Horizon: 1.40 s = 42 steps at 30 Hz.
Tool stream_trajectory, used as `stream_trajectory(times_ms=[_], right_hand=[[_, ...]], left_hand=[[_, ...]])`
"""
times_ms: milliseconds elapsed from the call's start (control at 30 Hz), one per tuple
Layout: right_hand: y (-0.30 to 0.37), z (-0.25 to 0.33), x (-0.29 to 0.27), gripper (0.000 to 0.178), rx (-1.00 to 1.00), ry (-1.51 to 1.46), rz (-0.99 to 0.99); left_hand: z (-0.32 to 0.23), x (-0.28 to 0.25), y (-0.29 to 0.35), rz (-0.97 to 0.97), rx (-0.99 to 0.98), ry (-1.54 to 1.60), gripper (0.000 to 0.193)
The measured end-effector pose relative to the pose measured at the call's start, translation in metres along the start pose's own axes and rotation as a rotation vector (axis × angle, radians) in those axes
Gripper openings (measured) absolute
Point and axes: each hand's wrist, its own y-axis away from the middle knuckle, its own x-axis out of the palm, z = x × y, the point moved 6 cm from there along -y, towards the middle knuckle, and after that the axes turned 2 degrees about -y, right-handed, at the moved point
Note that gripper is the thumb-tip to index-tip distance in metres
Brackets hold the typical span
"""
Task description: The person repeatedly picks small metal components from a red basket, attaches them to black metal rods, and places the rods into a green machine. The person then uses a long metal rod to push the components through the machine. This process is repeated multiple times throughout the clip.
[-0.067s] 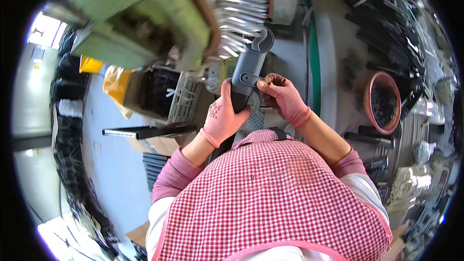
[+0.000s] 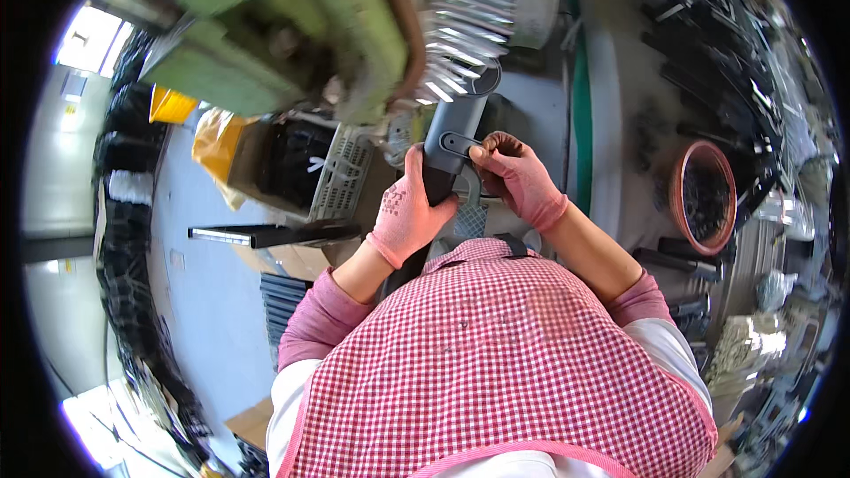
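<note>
A big green metal machine is looming across the top of the view, with a bright row of shiny metal rods fanned out beside it. Below it, in front of the person's red-and-white checked apron, the long dark grey moulded plastic handle-shaped part is standing nearly upright between both pink-gloved hands, its rounded top reaching up toward the rods.

The left hand is wrapping around the lower shaft of the part, clenched firmly on it. The right hand is pinching at the small oval slot piece on the part's face, thumb and fingertips closing on it.

To do this well, the left hand is best kept tight and still as the anchor, so that the right-hand fingers are working squarely on the slot piece without twisting the shaft. The chief risk, as I judge it, is the glove slipping on smooth plastic.

Off to the right, a round terracotta-coloured bowl of small dark pieces is sitting on the bench, well apart.
</note>
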Motion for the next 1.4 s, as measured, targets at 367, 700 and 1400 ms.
stream_trajectory(times_ms=[367,700,1400], right_hand=[[-0.106,-0.053,0.076,0.012,-0.088,0.018,0.283],[-0.105,-0.056,0.083,0.017,-0.047,0.047,0.163],[-0.099,-0.076,0.059,0.015,-0.188,0.125,-0.005]], left_hand=[[0.059,-0.072,0.015,-0.208,-0.185,-0.25,0.072],[0.078,-0.08,-0.004,0.016,-0.262,-0.216,0.088],[0.123,-0.076,-0.025,0.332,-0.248,-0.102,0.067]])
